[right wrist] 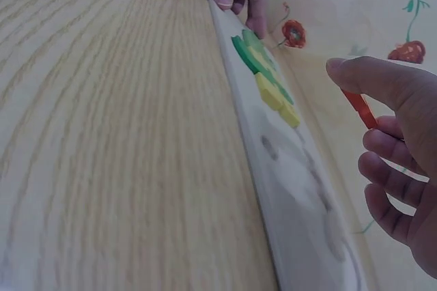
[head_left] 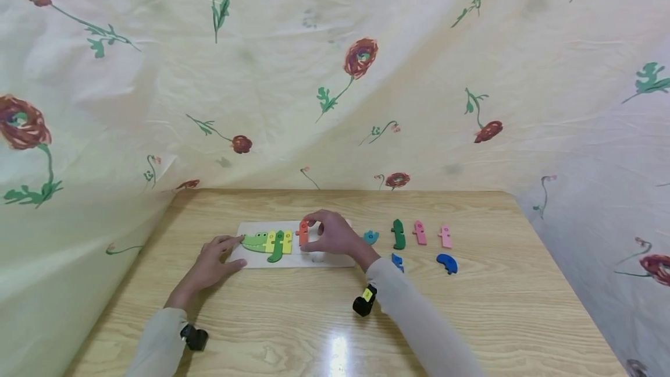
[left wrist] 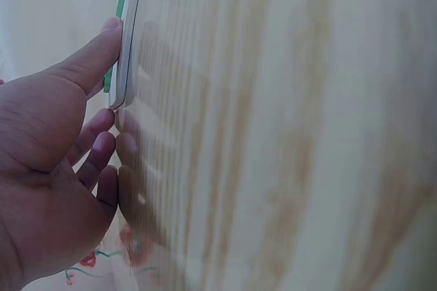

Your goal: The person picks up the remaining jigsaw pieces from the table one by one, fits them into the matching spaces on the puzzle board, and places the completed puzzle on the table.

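An orange puzzle piece (head_left: 302, 233) is pinched between the thumb and fingers of my right hand (head_left: 337, 236). In the right wrist view the orange piece stands tilted above the white puzzle board (right wrist: 290, 229). My left hand (head_left: 210, 263) rests at the board's left end, its thumb (left wrist: 102, 55) pressing there and the other fingers loosely bent. On the board's left part lie a light green crocodile head (head_left: 253, 243), a yellow piece (head_left: 270, 243), a dark green leg piece (head_left: 278, 249) and another yellow piece (head_left: 287, 243). My right hand hides part of the board's right half.
Right of the board, on the wooden table (head_left: 502, 307), lie a light blue piece (head_left: 370, 237), a dark green piece (head_left: 398, 234), pink pieces (head_left: 420, 233) and blue pieces (head_left: 447, 263). A flowered cloth (head_left: 282, 92) hangs behind and at both sides.
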Demonstrator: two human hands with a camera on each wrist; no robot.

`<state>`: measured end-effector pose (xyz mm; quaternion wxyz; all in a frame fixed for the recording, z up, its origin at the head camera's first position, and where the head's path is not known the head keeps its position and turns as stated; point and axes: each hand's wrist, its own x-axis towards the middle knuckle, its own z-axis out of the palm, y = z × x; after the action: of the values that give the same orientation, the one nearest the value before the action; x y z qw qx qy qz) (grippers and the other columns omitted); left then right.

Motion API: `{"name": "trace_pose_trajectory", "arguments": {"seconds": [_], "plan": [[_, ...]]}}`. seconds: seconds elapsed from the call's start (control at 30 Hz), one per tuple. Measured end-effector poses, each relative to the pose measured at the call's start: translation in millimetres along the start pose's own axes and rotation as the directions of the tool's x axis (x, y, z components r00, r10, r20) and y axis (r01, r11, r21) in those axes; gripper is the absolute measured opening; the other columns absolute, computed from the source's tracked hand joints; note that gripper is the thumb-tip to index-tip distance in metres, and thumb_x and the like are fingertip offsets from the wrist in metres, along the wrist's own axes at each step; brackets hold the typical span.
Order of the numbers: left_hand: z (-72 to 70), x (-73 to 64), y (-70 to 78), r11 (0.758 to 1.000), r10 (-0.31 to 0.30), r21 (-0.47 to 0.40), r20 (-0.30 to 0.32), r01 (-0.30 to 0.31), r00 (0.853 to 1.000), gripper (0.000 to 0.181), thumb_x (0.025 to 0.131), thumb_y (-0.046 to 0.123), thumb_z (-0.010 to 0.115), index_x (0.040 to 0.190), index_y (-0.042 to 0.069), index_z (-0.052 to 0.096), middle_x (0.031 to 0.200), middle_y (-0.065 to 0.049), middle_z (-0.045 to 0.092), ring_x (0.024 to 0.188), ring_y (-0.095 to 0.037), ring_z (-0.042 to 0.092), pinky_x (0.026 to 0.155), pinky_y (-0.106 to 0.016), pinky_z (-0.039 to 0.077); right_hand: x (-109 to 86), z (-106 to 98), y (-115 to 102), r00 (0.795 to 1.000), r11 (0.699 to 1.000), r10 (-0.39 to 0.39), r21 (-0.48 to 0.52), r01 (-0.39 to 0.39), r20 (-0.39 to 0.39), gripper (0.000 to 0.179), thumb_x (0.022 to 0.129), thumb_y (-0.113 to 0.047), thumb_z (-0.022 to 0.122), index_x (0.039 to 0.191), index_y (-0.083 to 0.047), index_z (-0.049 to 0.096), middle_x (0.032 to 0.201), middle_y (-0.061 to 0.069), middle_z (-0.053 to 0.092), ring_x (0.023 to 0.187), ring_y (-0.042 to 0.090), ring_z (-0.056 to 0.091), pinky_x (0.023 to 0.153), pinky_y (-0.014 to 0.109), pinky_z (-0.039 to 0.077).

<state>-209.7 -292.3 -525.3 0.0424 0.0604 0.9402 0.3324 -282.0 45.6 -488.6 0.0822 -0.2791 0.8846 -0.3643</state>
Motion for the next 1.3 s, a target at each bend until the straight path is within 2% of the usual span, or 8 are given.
{"name": "trace_pose_trajectory", "arguments": {"seconds": [0.23, 0.6, 0.87, 1.3], "plan": [[-0.2, -0.1, -1.1, 1.000, 0.012, 0.001, -0.004, -0.012, 1.000, 0.065, 0.093, 0.029, 0.076, 0.150, 0.009, 0.052, 0.149, -0.025, 0.044, 0.132, -0.047, 0.036, 0.105, -0.068, 0.035, 5.6, 11.1, 0.8, 1.000, 1.000, 0.001, -0.012, -0.001, 0.002, 0.069, 0.078, -0.035, 0.090, 0.137, -0.010, 0.064, 0.114, 0.000, 0.068, 0.087, 0.013, 0.057, 0.077, 0.026, 0.050], [0.0, 0.0, 0.4, 1.000, -0.011, 0.010, 0.001, 0.011, 1.000, 0.065, 0.094, 0.031, 0.076, 0.150, 0.011, 0.051, 0.150, -0.024, 0.043, 0.134, -0.046, 0.035, 0.107, -0.068, 0.035, 10.7, 22.9, 5.8, 1.000, 0.999, 0.002, -0.051, -0.002, -0.010, 0.067, 0.076, -0.036, 0.091, 0.133, -0.011, 0.066, 0.109, -0.004, 0.068, 0.093, 0.013, 0.058, 0.082, 0.026, 0.050], [1.6, -0.6, -2.0, 1.000, -0.004, 0.005, -0.004, 0.004, 1.000, 0.065, 0.094, 0.030, 0.076, 0.150, 0.011, 0.052, 0.150, -0.024, 0.044, 0.134, -0.046, 0.035, 0.107, -0.069, 0.035, 12.6, 27.0, 7.4, 0.999, 0.998, -0.034, -0.052, 0.033, -0.013, 0.063, 0.076, -0.034, 0.091, 0.130, -0.010, 0.068, 0.106, -0.003, 0.067, 0.093, 0.013, 0.058, 0.082, 0.027, 0.051], [6.2, 0.1, -6.4, 1.000, -0.004, 0.008, -0.014, 0.005, 1.000, 0.066, 0.094, 0.031, 0.076, 0.151, 0.012, 0.050, 0.151, -0.023, 0.042, 0.135, -0.045, 0.034, 0.108, -0.069, 0.035, 15.6, 36.5, 13.2, 1.000, 0.997, 0.000, -0.080, -0.001, -0.005, 0.066, 0.076, -0.038, 0.091, 0.132, -0.011, 0.068, 0.107, -0.003, 0.065, 0.094, 0.012, 0.058, 0.084, 0.027, 0.051]]}}
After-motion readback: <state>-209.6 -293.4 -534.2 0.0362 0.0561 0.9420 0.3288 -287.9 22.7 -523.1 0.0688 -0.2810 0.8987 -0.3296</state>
